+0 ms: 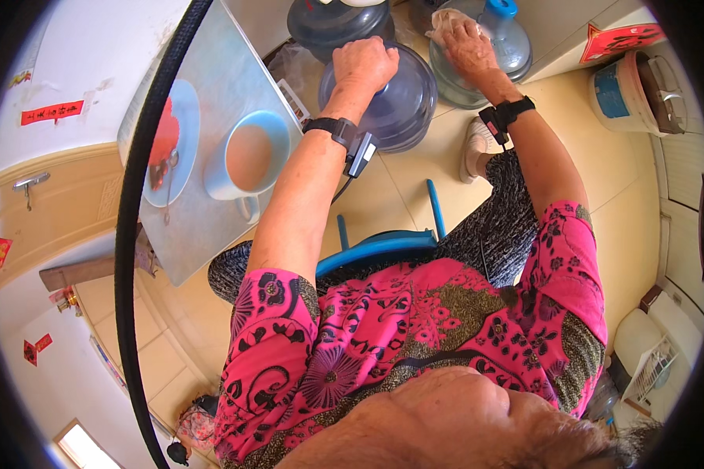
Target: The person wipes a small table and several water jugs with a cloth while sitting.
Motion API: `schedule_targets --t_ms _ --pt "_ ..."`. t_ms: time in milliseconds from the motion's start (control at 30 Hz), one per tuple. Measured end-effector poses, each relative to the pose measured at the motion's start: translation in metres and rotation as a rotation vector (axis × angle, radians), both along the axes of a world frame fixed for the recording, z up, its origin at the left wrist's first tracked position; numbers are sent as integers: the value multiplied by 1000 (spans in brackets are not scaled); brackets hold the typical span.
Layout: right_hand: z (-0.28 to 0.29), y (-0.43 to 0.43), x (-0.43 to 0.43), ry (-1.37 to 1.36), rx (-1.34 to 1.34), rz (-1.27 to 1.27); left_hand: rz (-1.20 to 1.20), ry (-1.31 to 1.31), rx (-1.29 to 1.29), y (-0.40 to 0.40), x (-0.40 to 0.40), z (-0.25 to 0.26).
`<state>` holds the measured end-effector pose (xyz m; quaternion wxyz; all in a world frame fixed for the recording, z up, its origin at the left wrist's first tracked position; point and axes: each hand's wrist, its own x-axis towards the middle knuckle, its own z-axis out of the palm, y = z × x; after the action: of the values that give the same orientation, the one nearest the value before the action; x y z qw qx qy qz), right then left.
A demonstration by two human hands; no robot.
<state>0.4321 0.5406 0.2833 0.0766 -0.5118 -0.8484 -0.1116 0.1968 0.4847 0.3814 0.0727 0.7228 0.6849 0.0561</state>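
My left hand [366, 63] is curled at the top of a dark blue plastic water jug [400, 108]; its fingers hide what it grips, most likely the neck. A pale cloth [446, 23] lies bunched under the fingers of my right hand [468, 47], pressed against a clear greenish water jug [510, 50] with a blue cap [500, 7]. Another dark water jug [337, 26] stands at the upper middle, behind the left hand. Both wrists wear black straps with small devices.
To the left, a table [229, 64] holds a mug of brownish drink [249, 158] and a plate [185, 146] with a spoon. A blue stool [381, 246] is close to my legs. A white bucket [628, 97] stands on the tiled floor at the right.
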Motion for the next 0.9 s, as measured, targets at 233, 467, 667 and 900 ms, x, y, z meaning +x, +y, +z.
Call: schedule_targets --t_ms 233,467,667,900 --pt "9 -15 -2 -110 11 74 7 -1 9 -2 -4 5" --pt "13 5 7 17 -62 -17 -3 -6 5 -1 2 3" --pt "20 -20 10 40 -165 -1 6 3 -6 1 -6 -3" --pt "-4 -27 55 280 -125 -237 29 14 32 0 -15 -4"
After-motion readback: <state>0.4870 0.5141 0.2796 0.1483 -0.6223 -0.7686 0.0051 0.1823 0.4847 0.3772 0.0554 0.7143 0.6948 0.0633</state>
